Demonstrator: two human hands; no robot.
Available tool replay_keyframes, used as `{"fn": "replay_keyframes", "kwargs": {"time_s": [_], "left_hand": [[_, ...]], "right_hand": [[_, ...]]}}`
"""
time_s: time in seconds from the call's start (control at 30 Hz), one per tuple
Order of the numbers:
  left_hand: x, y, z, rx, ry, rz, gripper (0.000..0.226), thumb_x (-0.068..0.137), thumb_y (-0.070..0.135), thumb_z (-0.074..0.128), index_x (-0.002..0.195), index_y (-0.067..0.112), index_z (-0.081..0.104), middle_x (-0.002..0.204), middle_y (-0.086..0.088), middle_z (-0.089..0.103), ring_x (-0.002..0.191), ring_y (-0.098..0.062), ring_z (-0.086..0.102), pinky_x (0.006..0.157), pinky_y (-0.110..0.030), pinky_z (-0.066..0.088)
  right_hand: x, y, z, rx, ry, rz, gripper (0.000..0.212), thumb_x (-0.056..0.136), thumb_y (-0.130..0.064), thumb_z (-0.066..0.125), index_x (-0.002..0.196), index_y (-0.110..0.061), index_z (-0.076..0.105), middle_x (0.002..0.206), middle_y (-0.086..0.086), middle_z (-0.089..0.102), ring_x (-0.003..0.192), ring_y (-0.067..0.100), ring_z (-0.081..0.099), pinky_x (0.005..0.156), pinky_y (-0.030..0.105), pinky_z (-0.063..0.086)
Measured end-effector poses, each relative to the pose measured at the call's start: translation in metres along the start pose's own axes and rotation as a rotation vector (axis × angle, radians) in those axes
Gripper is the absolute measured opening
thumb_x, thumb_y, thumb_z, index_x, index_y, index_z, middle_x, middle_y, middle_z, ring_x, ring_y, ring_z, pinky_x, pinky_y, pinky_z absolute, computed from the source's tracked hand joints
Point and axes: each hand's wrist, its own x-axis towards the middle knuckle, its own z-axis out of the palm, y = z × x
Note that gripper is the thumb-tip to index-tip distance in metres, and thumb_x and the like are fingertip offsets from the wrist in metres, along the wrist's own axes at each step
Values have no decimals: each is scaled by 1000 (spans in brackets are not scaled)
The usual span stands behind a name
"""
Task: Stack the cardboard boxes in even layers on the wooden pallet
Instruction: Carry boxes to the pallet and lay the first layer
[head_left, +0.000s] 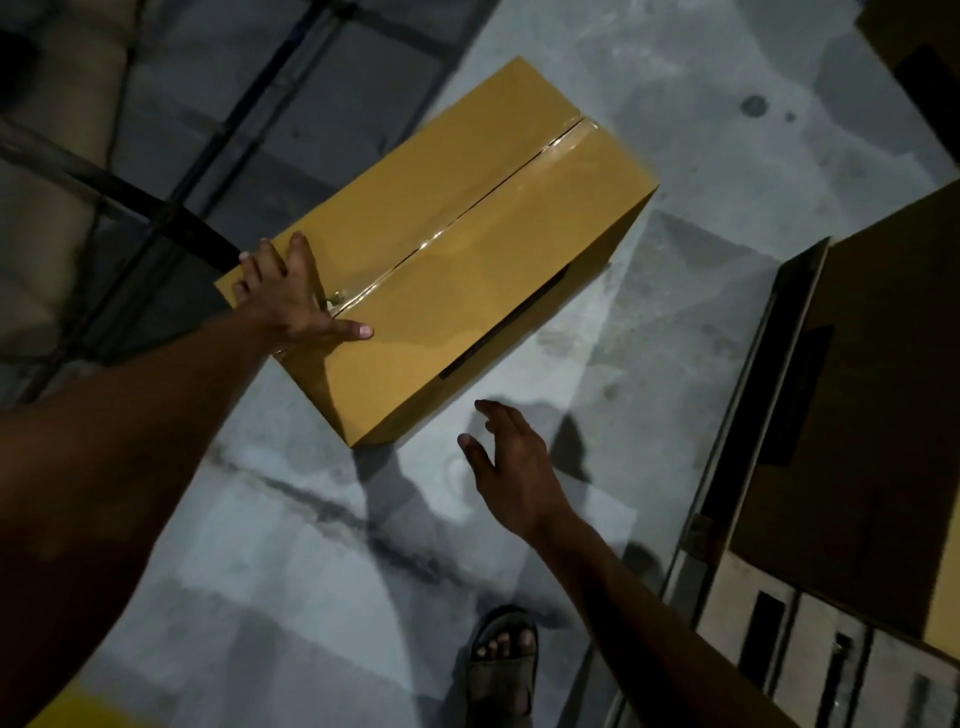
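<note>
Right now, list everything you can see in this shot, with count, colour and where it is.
taped cardboard box: one, yellow-brown, on the concrete floor at centre, seam tape along its top.
darker cardboard boxes: at least one large, brown, in shadow at the right edge; exact count unclear.
concrete floor: grey, stained, across the middle.
dark bar: one, black, upper left, behind the box.
sandalled foot: one, dark sandal, bottom centre.
left hand: fingers spread, resting on the box's near left corner.
right hand: open, in the air near the box's near end, touching nothing.
</note>
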Motion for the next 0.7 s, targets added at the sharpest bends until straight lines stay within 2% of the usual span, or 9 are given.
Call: {"fn": "replay_keyframes", "kwargs": {"time_s": [0.13, 0.2, 0.27, 0.33, 0.4, 0.47, 0.5, 0.6, 0.7], "left_hand": [[4, -3, -13, -57, 68, -54, 154, 43, 89, 81, 162, 28, 6, 164, -22, 12, 150, -52, 19, 121, -65, 21], [2, -5, -18, -122, 10, -62, 146, 43, 93, 78, 158, 19, 29, 160, -20, 26, 145, -47, 33, 117, -59, 36], [-8, -5, -13, -99, -98, -11, 121, 43, 102, 68, 133, 21, 62, 140, -15, 58, 124, -35, 59, 106, -49, 52], [-28, -2, -1, -102, -239, 16, 106, 49, 108, 54, 105, 20, 75, 107, -7, 76, 96, -26, 73, 91, -43, 60], [-50, 11, 17, -150, -336, 41, 110, 53, 111, 39, 97, 18, 78, 95, -3, 80, 87, -21, 76, 89, -43, 61], [-64, 31, 37, -191, -290, 109, 111, 61, 109, 33, 118, 24, 75, 118, -3, 76, 104, -24, 72, 98, -44, 55], [-70, 44, 48, -264, -253, 120, 103, 68, 104, 40, 135, 29, 66, 132, -2, 70, 115, -26, 67, 103, -46, 52], [-88, 84, 80, -647, -209, 58, 93, 78, 83, 65, 155, 41, 35, 146, 2, 58, 129, -29, 59, 110, -51, 48], [-111, 106, 101, -778, -101, -3, 85, 83, 75, 67, 153, 41, 33, 144, 1, 59, 129, -31, 57, 109, -54, 47]], "right_hand": [[12, -5, 0, 132, 18, 87, 61, 105, -42, 53, 156, -16, 36, 156, 4, 44, 138, 19, 49, 113, 41, 44], [17, -5, -1, 192, 52, 132, 61, 103, -43, 56, 156, -18, 36, 155, 3, 46, 137, 18, 50, 113, 39, 45], [19, -4, -3, 269, 128, 210, 57, 100, -44, 61, 148, -19, 44, 147, 4, 52, 132, 20, 53, 110, 38, 45], [18, 10, -8, 362, 263, 313, 59, 95, -45, 69, 141, -14, 48, 138, 9, 58, 127, 25, 57, 109, 45, 47], [12, 31, -21, 466, 384, 441, 83, 86, -57, 73, 148, -18, 34, 141, 11, 56, 129, 31, 55, 111, 54, 44], [1, 53, -39, 572, 373, 574, 96, 85, -63, 71, 157, -37, 13, 153, 6, 48, 136, 32, 51, 114, 59, 41], [-5, 64, -46, 610, 326, 602, 95, 87, -63, 70, 158, -41, 11, 155, 2, 46, 137, 31, 50, 113, 59, 42], [-19, 89, -60, 647, 179, 526, 72, 90, -66, 65, 151, -50, 30, 149, -10, 51, 132, 23, 54, 108, 55, 48], [-31, 99, -67, 715, 171, 474, 62, 95, -58, 64, 150, -49, 35, 146, -11, 51, 129, 20, 53, 106, 53, 50]]}}
